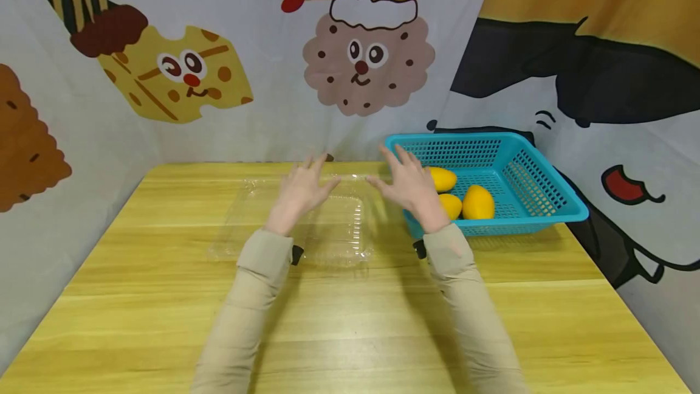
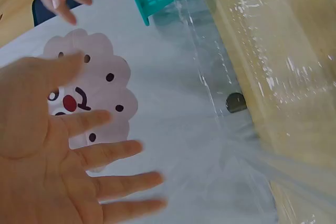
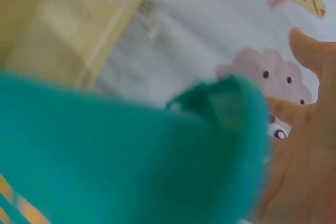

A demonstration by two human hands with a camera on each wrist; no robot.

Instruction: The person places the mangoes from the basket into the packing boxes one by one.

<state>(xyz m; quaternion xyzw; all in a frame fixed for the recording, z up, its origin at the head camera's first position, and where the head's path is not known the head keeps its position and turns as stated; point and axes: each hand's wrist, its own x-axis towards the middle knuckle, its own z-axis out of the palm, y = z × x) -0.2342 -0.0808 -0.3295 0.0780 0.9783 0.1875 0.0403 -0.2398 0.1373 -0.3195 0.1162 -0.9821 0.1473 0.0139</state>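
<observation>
A clear plastic clamshell box [image 1: 344, 239] lies on the table, its see-through lid half spread out at the left. Above it hovers my left hand [image 1: 303, 190], palm forward and fingers spread in the left wrist view, holding nothing. My right hand [image 1: 410, 184] is raised by the near-left corner of a teal plastic basket [image 1: 547, 199], fingers spread and nothing held. Inside the basket sit yellow mangoes [image 1: 478, 202], partly hidden by the right hand and wrist. The basket wall [image 3: 131, 156] fills much of the right wrist view, blurred.
The wooden table [image 1: 350, 333] ends at a cartoon-printed cloth [image 1: 262, 132] hanging along its back. The basket overhangs the table's right edge slightly.
</observation>
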